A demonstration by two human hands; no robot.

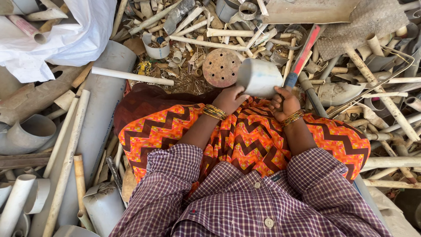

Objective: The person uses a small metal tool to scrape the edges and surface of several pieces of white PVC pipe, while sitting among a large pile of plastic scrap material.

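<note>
**Short grey pipe piece held over the lap, hammer gripped beside it**

Nearest me I see my own checked purple shirt and, beyond it, an orange zigzag cloth stretched over the knees. That cloth serves as the working surface; there is no worktop here, only the lap and the ground full of scrap.

My left hand is closed against the near end of a short grey pipe section, steadying it from below and behind. I judge it is held up off the lap so that it can be turned and worked on freely. Its long axis runs roughly left to right across the view, tilted slightly, with one flat-cut end facing left and a little toward me, just beside a round rusty disc with holes.

My right hand is clenched around the handle of a hammer. The blue grip sits in the fist and the red shaft points up and away to the right, so the tool lies close alongside the pipe, within easy striking range. Gold bangles sit on both wrists.

Farther out, heaps of cut white and beige pipe offcuts cover the ground. A wide grey pipe lies at the left, and a white sack sits in the far left corner.
</note>
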